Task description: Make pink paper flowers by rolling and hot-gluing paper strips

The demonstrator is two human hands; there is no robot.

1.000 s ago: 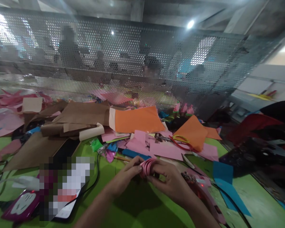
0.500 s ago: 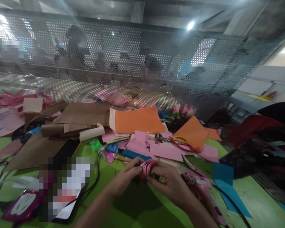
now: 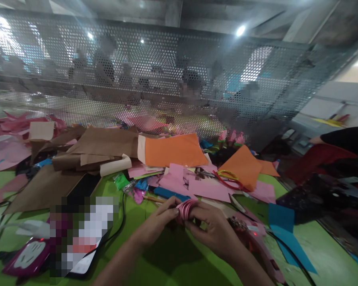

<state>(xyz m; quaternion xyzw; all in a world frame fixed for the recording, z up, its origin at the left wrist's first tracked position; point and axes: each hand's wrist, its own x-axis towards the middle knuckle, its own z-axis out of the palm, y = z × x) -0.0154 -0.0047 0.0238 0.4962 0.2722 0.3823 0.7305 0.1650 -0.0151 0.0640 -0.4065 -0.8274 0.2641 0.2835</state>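
Both my hands meet low in the middle of the view over a green table (image 3: 173,262). Between them is a small pink rolled paper coil (image 3: 185,209). My left hand (image 3: 157,222) pinches its left side with the fingertips. My right hand (image 3: 212,228) wraps its fingers round the right side and underside. Just behind the hands lie pink paper sheets (image 3: 209,186) and a blue strip (image 3: 168,194).
Orange paper (image 3: 174,150), brown paper (image 3: 101,145) and red-handled scissors (image 3: 229,179) lie further back. A phone (image 3: 77,234) with a black cable sits at the left, a pink glue gun (image 3: 253,238) and blue paper (image 3: 283,230) at the right. A perforated metal screen (image 3: 167,79) backs the table; people sit behind it.
Nothing has visibly changed at the table; both hands stay on the pink coil, with only small finger shifts. A person's arm has come into view at the far right.
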